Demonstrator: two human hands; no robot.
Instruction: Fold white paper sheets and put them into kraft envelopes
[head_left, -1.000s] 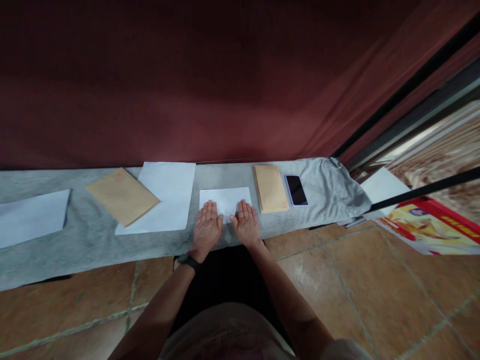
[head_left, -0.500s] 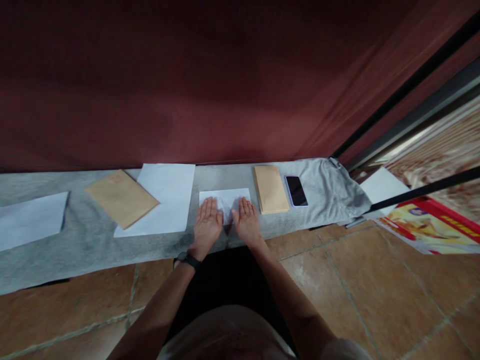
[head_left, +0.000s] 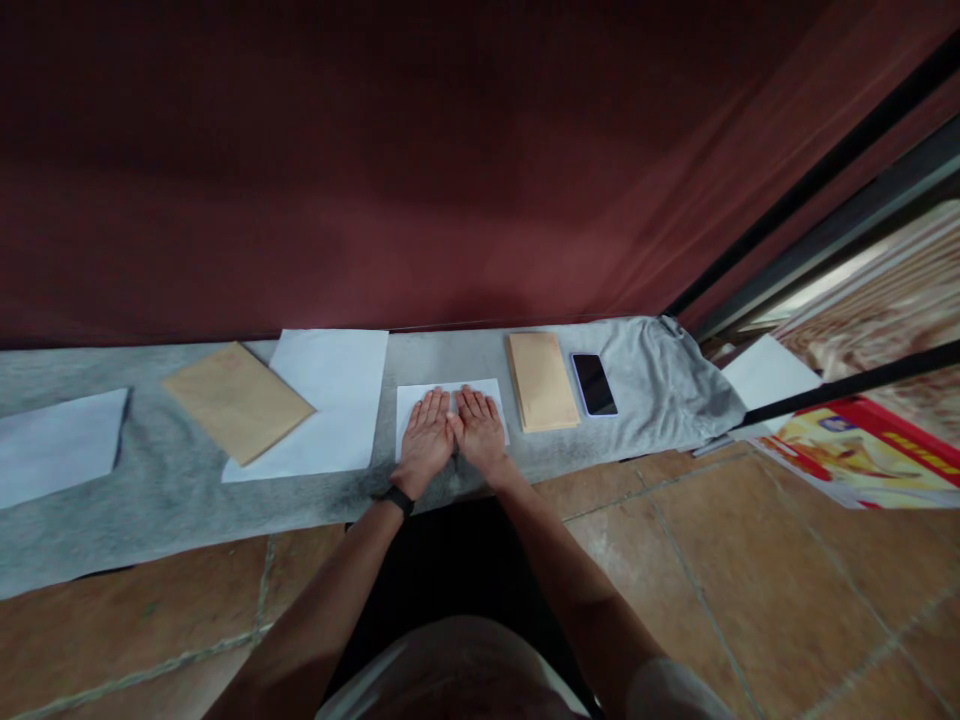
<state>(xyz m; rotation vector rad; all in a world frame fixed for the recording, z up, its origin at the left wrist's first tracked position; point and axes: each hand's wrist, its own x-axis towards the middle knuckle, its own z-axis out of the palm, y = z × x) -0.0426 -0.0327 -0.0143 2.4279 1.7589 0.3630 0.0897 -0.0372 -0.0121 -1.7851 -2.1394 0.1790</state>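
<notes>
My left hand (head_left: 427,437) lies flat, fingers stretched out, on a small white sheet of paper (head_left: 405,405) in the middle of the grey cloth. Beside it my right hand (head_left: 480,430) rests palm down on the same sheet, its thumb touching or nearly touching the left one. Both hands cover much of the paper. Just to the right lies a stack of brown envelopes (head_left: 542,382), and past it a phone (head_left: 595,384) with a dark screen.
Left of my hands, a brown envelope (head_left: 238,402) overlaps large white paper (head_left: 341,400). Another white sheet (head_left: 60,445) lies at the far left of the grey cloth (head_left: 180,510). A red-yellow box (head_left: 870,450) and black bars stand at the right.
My hands have moved closer together over the small sheet, from its two sides to its middle. The raised fold of paper between them no longer shows.
</notes>
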